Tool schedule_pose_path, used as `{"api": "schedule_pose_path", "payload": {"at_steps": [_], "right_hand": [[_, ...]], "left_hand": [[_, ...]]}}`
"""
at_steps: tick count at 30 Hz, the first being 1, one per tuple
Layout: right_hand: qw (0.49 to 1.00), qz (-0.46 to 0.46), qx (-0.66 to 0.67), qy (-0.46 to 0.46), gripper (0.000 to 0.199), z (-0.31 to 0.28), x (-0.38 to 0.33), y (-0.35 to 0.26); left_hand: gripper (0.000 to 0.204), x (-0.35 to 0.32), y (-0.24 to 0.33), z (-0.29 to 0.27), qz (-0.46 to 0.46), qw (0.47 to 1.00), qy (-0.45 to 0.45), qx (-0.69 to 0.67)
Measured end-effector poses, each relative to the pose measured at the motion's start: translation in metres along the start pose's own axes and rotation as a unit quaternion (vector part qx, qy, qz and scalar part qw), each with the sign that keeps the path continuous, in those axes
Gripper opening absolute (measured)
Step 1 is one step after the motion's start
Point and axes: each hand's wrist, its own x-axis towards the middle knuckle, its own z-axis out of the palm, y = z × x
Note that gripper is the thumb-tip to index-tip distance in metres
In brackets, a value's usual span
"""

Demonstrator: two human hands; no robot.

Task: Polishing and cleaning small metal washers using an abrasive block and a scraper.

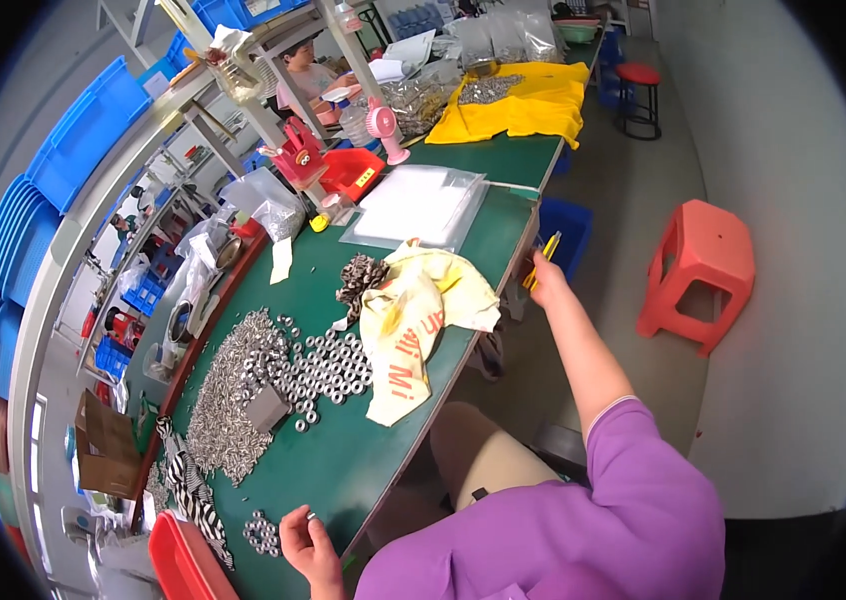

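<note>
My left hand (311, 550) hovers over the green table's near edge, fingers curled in a pinch. A small pale bit shows at its fingertips, too small to name. Beside it lies a little cluster of metal rings (262, 535). My right hand (546, 278) is stretched out past the table's right edge, closed around a slim yellow tool (551, 246) whose kind I cannot make out. A large heap of small metal pins (233, 400) spreads over the table, with many metal rings (328, 368) and a grey block (267, 409) against it.
A printed yellow cloth (413, 330) and a dark scrunched cloth (361, 280) lie mid-table. Behind are plastic-covered white sheets (413, 205), a red bin (353, 172) and a pink fan (384, 125). A red stool (701, 265) stands right; another person (305, 80) sits beyond the shelving.
</note>
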Motion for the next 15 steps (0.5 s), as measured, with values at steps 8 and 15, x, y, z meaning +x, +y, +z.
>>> {"api": "schedule_pose_path", "payload": {"at_steps": [8, 15], "right_hand": [[0.998, 0.054, 0.032, -0.007, 0.024, 0.006, -0.012, -0.019], [0.997, 0.055, 0.053, -0.014, 0.022, -0.012, -0.042, -0.046]], "left_hand": [[0.018, -0.004, 0.002, 0.023, 0.009, 0.998, 0.005, 0.064], [0.018, -0.006, -0.010, 0.020, 0.008, 0.996, 0.027, 0.079]]}}
